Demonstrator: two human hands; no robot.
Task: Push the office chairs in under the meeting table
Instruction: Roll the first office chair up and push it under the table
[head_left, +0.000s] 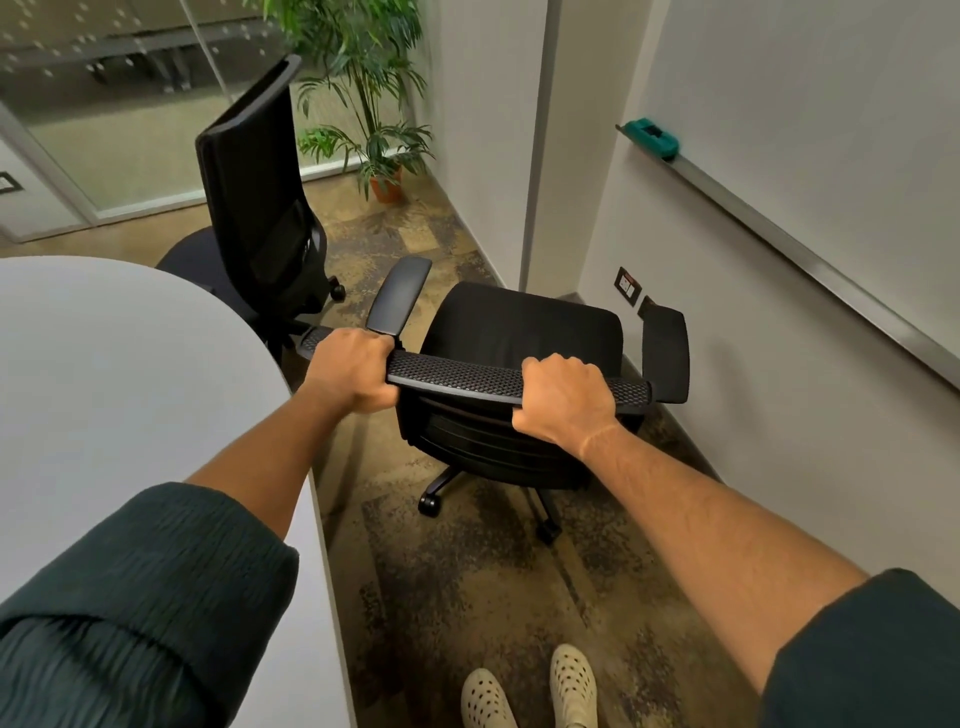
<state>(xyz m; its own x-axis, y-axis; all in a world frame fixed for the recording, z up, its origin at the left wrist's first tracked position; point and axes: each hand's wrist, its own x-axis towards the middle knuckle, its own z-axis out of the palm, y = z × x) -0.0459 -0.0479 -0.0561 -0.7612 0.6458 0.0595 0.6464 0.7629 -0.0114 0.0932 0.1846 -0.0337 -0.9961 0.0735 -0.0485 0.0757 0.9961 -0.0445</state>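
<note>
Both hands are clamped over the top edge of the near office chair's mesh backrest (478, 382): the left hand (353, 371) grips it near its left end, the right hand (563, 397) farther right, fingers curled over the rim. This near office chair (524, 332) stands on the patterned carpet (467, 597) to the right of the white desk (119, 395), clear of its edge, with its seat facing away toward the wall corner and an armrest raised on either side. A second office chair (260, 208) stands farther off at the desk's far end, its seat partly hidden by the desktop. Beyond it a potted plant (379, 156) sits by the glass partition. On the right wall a whiteboard tray carries a green eraser (652, 137).
</note>
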